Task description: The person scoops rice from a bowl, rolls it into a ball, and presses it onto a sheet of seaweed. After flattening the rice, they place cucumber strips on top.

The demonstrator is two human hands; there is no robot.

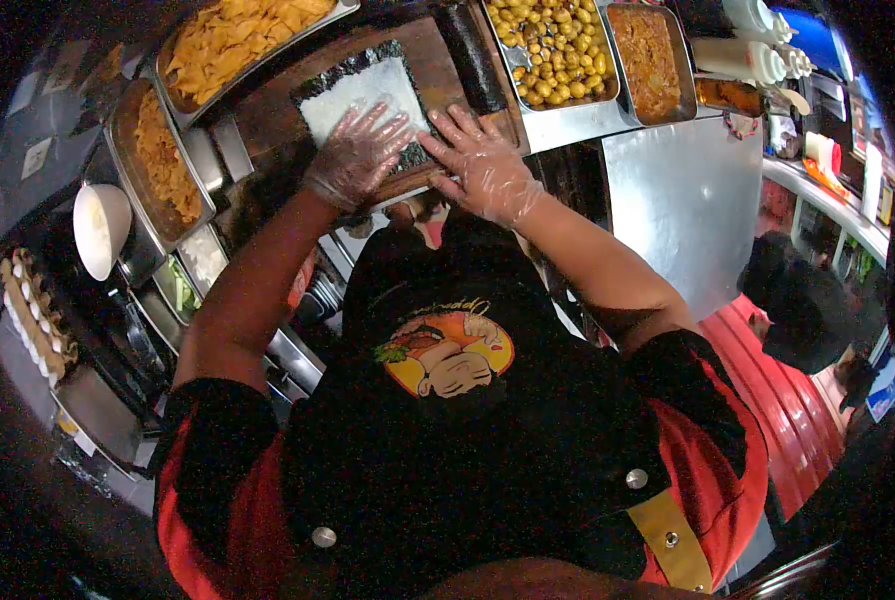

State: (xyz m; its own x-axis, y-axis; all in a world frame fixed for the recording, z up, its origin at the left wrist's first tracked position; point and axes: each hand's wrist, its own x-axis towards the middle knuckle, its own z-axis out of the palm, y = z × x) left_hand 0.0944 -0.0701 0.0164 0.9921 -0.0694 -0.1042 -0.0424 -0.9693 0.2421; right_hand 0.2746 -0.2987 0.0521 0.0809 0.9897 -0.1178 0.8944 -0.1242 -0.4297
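A square sheet of dark seaweed (405, 62) lies on a brown wooden board (268, 145), with a layer of white rice (343, 100) spread over most of it. My left hand (360, 158), in a clear plastic glove, rests with fingers stretched over the near part of the rice. Gloved the same way, my right hand (486, 170) has its fingers spread at the sheet's right edge, fingertips over the board. Beyond it on the board's right side lies a long dark roll (471, 58).
Metal trays hold flat yellow-orange slices (238, 45), shredded orange food (163, 150), small round potatoes (558, 50) and a reddish dish (643, 60). A white bowl (102, 232) stands left, squeeze bottles (738, 58) at right. Another person (798, 300) is beside a red ribbed surface (768, 385).
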